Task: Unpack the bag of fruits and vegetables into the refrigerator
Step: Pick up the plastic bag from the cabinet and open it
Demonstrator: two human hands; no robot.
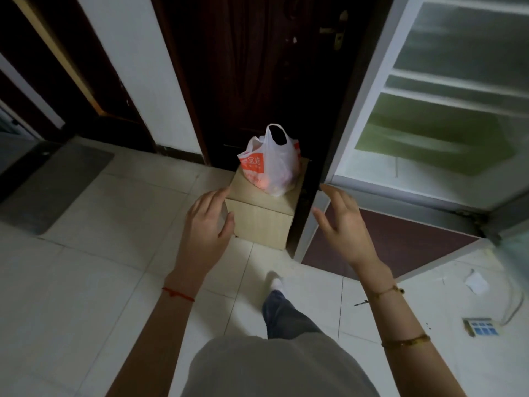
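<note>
A white plastic bag (272, 164) with orange print stands upright on a small light-wood box (264, 213) on the floor, against a dark door. Reddish produce shows through its lower part. My left hand (207, 222) is stretched forward, fingers apart, in front of the box's left corner and short of the bag. My right hand (342, 222) is also spread and empty, to the right of the box. Neither hand touches the bag. No refrigerator is in view.
The dark wooden door (257, 67) fills the middle, with a white-framed glass sliding door (446, 90) to its right. A grey mat (54, 187) lies at the left. A dark red mat (400, 242), a paper scrap (476, 282) and a small booklet (481, 326) lie on the white tile floor at right. My foot (274, 280) steps forward.
</note>
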